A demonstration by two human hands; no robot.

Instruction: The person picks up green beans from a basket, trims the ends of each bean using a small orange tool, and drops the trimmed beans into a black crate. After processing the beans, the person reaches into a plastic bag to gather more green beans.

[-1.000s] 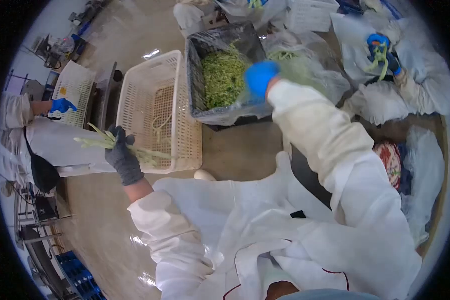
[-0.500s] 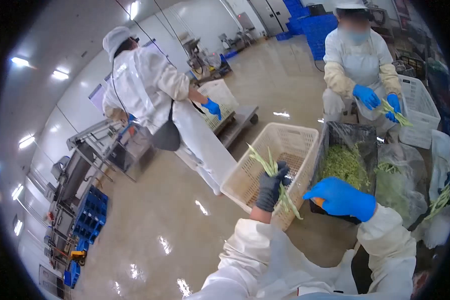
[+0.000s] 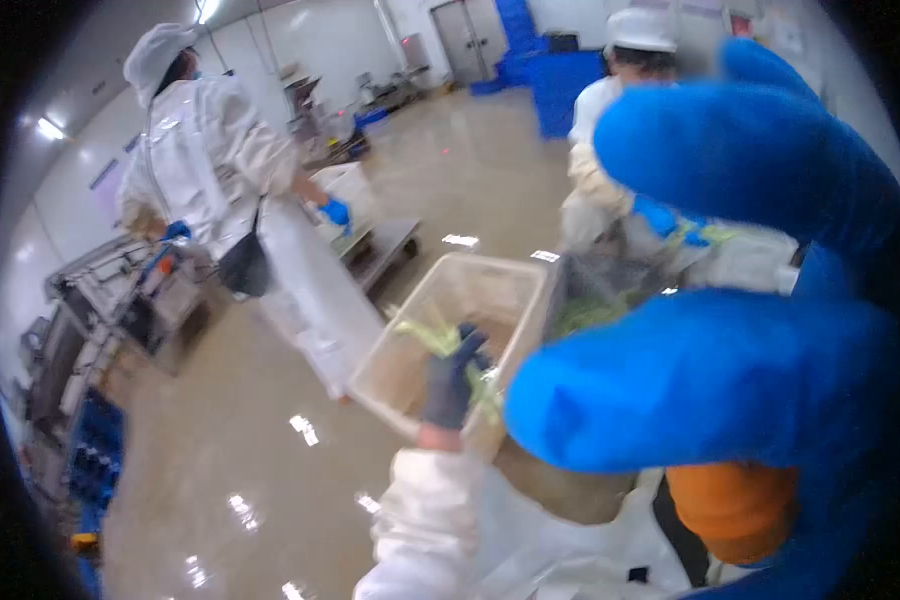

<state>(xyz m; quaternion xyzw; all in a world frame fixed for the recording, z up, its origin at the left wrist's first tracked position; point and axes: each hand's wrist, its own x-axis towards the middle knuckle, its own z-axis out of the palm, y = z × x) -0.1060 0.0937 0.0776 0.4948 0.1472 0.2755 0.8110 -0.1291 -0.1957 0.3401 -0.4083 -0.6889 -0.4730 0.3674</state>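
Observation:
My left hand [image 3: 453,380], in a dark grey glove, is closed around a bunch of light green stalks [image 3: 425,335] over the pale crate [image 3: 545,290]. Close to the camera on the right, my right hand [image 3: 730,260], gloved in blue, is raised with its fingers apart. An orange piece [image 3: 735,505] shows below those fingers, on the thumb side; whether it is worn or held is unclear. The dark-lined crate [image 3: 610,275] with green pieces is partly hidden behind this hand.
A person in white [image 3: 210,140] stands at the left by a cart [image 3: 385,260]. Across the crates, another person [image 3: 590,170] handles green stalks. Blue crates [image 3: 570,95] are stacked at the back; metal equipment [image 3: 100,290] stands at the far left.
My right hand has risen from beside the crates to just before the camera, its fingers spreading. The view has shifted, and my left hand still holds the stalks.

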